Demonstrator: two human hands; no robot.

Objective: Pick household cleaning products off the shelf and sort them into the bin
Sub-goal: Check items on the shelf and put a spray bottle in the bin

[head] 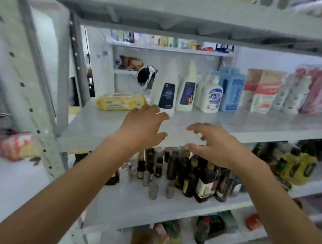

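White bottle [166, 89] blurs beyond left hand [141, 126] and right hand [217, 144], fingers [163, 116] spread, empty.

The left hand [143, 126] and right hand [216, 142] are hanging side by side over the front of the shelf [94, 130], apart. Just behind the left hand a tall bottle [166, 89] is standing, with wipes [120, 101] lying off to that hand's left. Behind the right hand a second bottle [187, 88], a pump bottle [212, 94] and a box [230, 91] are standing in a row, pouches [263, 90] farther right. Below both hands, small bottles [173, 168] are crowding the lower shelf [128, 203].
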